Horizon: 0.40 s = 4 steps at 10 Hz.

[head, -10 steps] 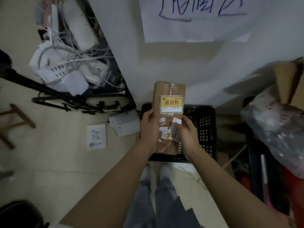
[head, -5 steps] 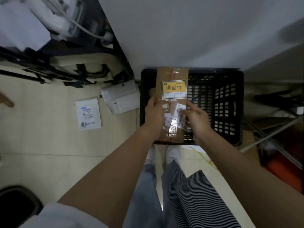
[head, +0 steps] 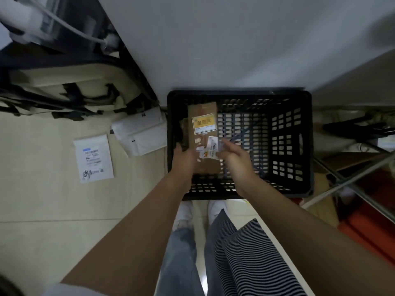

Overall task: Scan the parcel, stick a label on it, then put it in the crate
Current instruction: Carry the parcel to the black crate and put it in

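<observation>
Dim indoor light, soft motion blur throughout, wide-angle bending at edges, deep shadow inside black crate (head: 239, 96)

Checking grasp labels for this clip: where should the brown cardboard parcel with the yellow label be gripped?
Probably by its long side edges near the lower end, from the near side, where the left hand and right hand are. The brown cardboard parcel is flat and elongated inside the black plastic crate; this keeps the yellow label uncovered.

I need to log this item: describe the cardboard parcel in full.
The cardboard parcel is a flat, brown, oblong box with clear tape, a yellow label near its far end and torn white stickers below. It lies lengthwise inside the black crate, at its left side. The left hand and right hand touch its near end.
</observation>
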Motion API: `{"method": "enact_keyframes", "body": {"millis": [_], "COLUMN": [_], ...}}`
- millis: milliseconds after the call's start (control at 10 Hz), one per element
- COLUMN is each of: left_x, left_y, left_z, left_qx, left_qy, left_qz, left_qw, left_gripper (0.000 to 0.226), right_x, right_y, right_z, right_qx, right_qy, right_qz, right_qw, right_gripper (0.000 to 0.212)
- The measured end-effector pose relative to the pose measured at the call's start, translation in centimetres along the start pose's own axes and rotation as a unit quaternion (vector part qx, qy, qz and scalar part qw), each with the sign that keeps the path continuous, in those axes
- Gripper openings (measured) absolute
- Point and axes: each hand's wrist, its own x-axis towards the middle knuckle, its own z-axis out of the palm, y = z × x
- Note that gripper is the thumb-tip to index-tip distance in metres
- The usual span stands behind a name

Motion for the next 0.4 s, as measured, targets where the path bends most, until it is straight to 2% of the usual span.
{"method": "enact_keyframes", "body": {"millis": [100, 200, 300, 400], "left_x": [-0.3, -1.6, -3.3, -5.6], "left_y": [-1.2, -1.7, -0.2, 2.2], "left_z": [-1.4, -1.7, -1.3, -0.8], "left_qx": [0.001, 0.007, -0.015, -0.028], "left_qy": [-0.002, -0.016, -0.008, -0.012], "left_qz": [-0.061, -0.063, -0.017, 0.021], "left_qw": [0.998, 0.998, 1.000, 0.999], "left_gripper": [0.019, 0.023, 0.012, 0.024], "right_x": [-0.7, -1.6, -2.1, -3.5], "right_y": [0.6, 1.2, 0.8, -0.8], "right_z": [-0.4, -0.9, -1.3, -1.6], "right_qx": [-0.007, 0.011, 0.013, -0.004], "right_qy": [-0.013, -0.008, 0.008, 0.014], "right_qz": [0.031, 0.044, 0.040, 0.017], "right_qw": [0.999, 0.999, 0.999, 1.000], "right_gripper": [0.040, 0.030, 0.023, 0.025]}}
